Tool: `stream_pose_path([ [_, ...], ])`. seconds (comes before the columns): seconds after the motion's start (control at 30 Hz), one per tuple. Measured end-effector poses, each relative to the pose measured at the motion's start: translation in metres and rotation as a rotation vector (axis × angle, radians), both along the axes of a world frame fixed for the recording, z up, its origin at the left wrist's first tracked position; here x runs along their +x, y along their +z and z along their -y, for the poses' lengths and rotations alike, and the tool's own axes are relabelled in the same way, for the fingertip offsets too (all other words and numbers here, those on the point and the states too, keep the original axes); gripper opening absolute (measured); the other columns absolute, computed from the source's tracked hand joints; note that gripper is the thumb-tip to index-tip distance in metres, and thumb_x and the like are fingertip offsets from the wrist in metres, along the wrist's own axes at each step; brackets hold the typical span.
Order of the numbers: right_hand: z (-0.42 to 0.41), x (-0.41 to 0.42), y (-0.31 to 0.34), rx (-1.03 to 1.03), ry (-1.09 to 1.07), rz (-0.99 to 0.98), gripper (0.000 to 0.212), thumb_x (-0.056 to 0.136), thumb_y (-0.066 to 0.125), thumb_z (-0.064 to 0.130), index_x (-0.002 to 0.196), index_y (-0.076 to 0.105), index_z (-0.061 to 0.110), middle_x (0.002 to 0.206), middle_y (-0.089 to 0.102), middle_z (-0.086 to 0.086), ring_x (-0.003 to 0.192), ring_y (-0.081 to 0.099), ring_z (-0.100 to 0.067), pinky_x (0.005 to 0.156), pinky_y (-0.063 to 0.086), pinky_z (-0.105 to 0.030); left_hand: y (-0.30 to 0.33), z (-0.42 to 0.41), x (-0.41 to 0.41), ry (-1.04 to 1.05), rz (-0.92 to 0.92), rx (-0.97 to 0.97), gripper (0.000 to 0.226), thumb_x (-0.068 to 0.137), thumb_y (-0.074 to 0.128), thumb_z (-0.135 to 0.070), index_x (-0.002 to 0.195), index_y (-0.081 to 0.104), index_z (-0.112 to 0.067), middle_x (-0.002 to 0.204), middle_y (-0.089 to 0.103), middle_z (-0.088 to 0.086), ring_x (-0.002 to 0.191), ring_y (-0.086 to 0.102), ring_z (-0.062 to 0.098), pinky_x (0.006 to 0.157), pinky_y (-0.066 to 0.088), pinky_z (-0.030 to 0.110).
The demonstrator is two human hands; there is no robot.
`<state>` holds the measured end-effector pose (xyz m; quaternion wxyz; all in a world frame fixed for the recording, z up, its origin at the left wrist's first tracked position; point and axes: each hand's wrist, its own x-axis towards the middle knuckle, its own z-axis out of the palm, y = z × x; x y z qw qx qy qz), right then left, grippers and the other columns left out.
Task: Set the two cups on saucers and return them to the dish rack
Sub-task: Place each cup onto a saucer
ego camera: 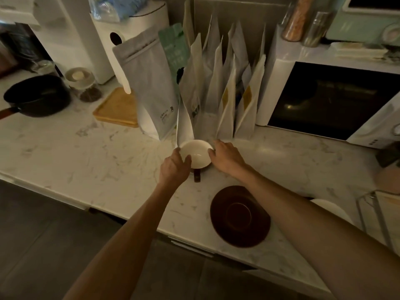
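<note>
A cup [198,153], white inside and dark brown outside, stands on the marble counter [97,161] in front of the paper bags, its dark handle pointing toward me. My left hand [175,167] grips its left rim and my right hand [225,158] touches its right side. A dark brown saucer [240,216] lies bare near the counter's front edge, to the right of the cup. A white dish [331,210] shows partly behind my right forearm, beside the wire dish rack [372,215] at the right edge. I see no second cup.
Several upright paper bags [216,87] and a grey pouch [149,83] stand just behind the cup. A white microwave [329,98] sits at the right, a black pan [36,96], a jar [84,87] and a wooden board [119,109] at the left.
</note>
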<state>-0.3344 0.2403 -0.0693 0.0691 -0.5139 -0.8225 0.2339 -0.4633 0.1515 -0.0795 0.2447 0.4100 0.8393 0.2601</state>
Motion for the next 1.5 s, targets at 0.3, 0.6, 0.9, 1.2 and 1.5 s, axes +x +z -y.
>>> stream_pose_path([
  [0.3, 0.002, -0.005, -0.004, -0.183, -0.16, -0.189, 0.035, 0.09, 0.051, 0.012, 0.123, 0.063, 0.007, 0.115, 0.068, -0.018, 0.098, 0.068, -0.037, 0.079, 0.06, -0.05, -0.004, 0.001, 0.005, 0.145, 0.251, 0.09, 0.05, 0.096, 0.046, -0.023, 0.145, 0.034, -0.02, 0.122, 0.062, 0.018, 0.087, 0.071, 0.029, 0.063, 0.062, 0.039],
  [0.6, 0.02, 0.027, 0.015, -0.194, -0.224, -0.253, 0.034, 0.088, 0.055, 0.009, 0.121, 0.064, 0.009, 0.106, 0.071, -0.016, 0.078, 0.074, -0.031, 0.065, 0.064, -0.043, 0.017, 0.015, 0.028, 0.063, 0.267, 0.149, 0.049, 0.096, 0.05, -0.021, 0.143, 0.036, -0.016, 0.125, 0.06, 0.019, 0.092, 0.071, 0.03, 0.067, 0.062, 0.039],
  [0.9, 0.067, 0.093, 0.041, -0.195, -0.278, -0.279, 0.026, 0.091, 0.055, 0.006, 0.115, 0.067, 0.007, 0.099, 0.073, -0.015, 0.068, 0.074, -0.025, 0.066, 0.063, -0.039, 0.033, 0.047, 0.08, -0.041, 0.271, 0.15, 0.046, 0.093, 0.053, -0.021, 0.137, 0.044, -0.016, 0.107, 0.069, 0.017, 0.081, 0.073, 0.03, 0.07, 0.061, 0.046],
  [1.2, 0.105, 0.142, 0.031, -0.225, -0.327, -0.251, 0.029, 0.091, 0.051, 0.006, 0.115, 0.067, 0.007, 0.104, 0.073, -0.017, 0.063, 0.075, -0.026, 0.065, 0.063, -0.041, 0.017, 0.078, 0.125, -0.118, 0.238, 0.076, 0.047, 0.09, 0.053, -0.028, 0.135, 0.044, -0.019, 0.109, 0.069, 0.015, 0.09, 0.07, 0.032, 0.079, 0.059, 0.049],
  [1.5, 0.121, 0.156, 0.016, -0.283, -0.339, -0.303, 0.033, 0.092, 0.053, 0.005, 0.123, 0.063, 0.008, 0.111, 0.07, -0.014, 0.067, 0.075, -0.025, 0.065, 0.063, -0.043, 0.01, 0.095, 0.136, -0.162, 0.194, 0.065, 0.044, 0.092, 0.053, -0.023, 0.134, 0.046, -0.014, 0.119, 0.064, 0.017, 0.097, 0.068, 0.034, 0.081, 0.058, 0.049],
])
